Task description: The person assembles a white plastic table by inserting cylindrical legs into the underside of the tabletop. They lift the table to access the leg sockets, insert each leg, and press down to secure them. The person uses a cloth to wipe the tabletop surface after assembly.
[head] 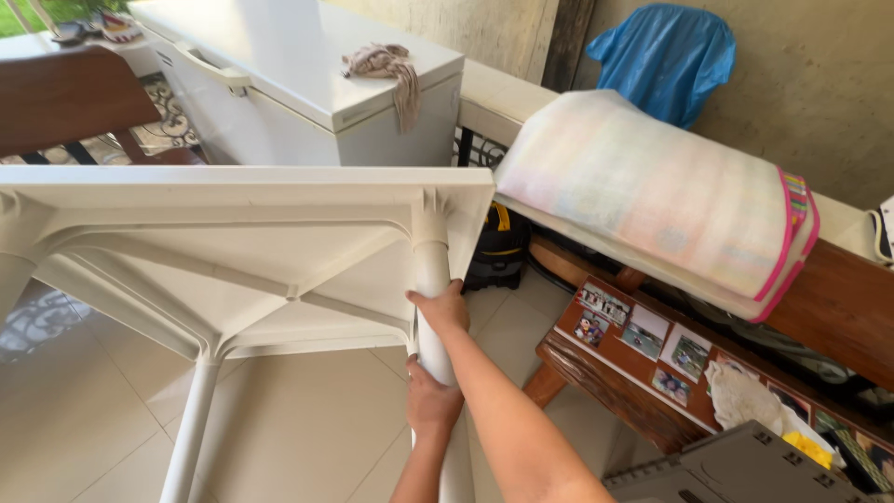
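White plastic table (233,242) is lying tipped on its side, underside facing the camera — ribs and leg sockets showing. Both hands are gripping the same leg (431,279), the one at the table's near right corner.

Right hand (441,307) is sitting higher on the leg, just below the socket, fingers wrapping around the tube, clenched on it. Left hand (432,401) is lower on the same leg, just beneath the right hand, fingers curling round the tube too, thumb side facing the camera. The hands are near each other but not touching. Right forearm is crossing in from the bottom right, passing over the lower part of the leg.

A second leg (191,428) is running down toward the bottom edge at left centre; a third socket is showing at the far left edge. The table is resting over a pale tiled floor (307,438).

Around it — a white chest freezer (307,84) is standing behind the table, a beige rag (386,65) draped over its lid edge. To the right, a folded pastel mat (652,196) with pink trim is lying on a wooden bench. A blue plastic chair (666,56) is standing against the wall behind it. A low wooden table (596,363) with photos under its top is sitting at right, just beside the hands. A grey plastic crate (736,470) is in the bottom right corner. A black and yellow vacuum (498,247) is standing under the bench.
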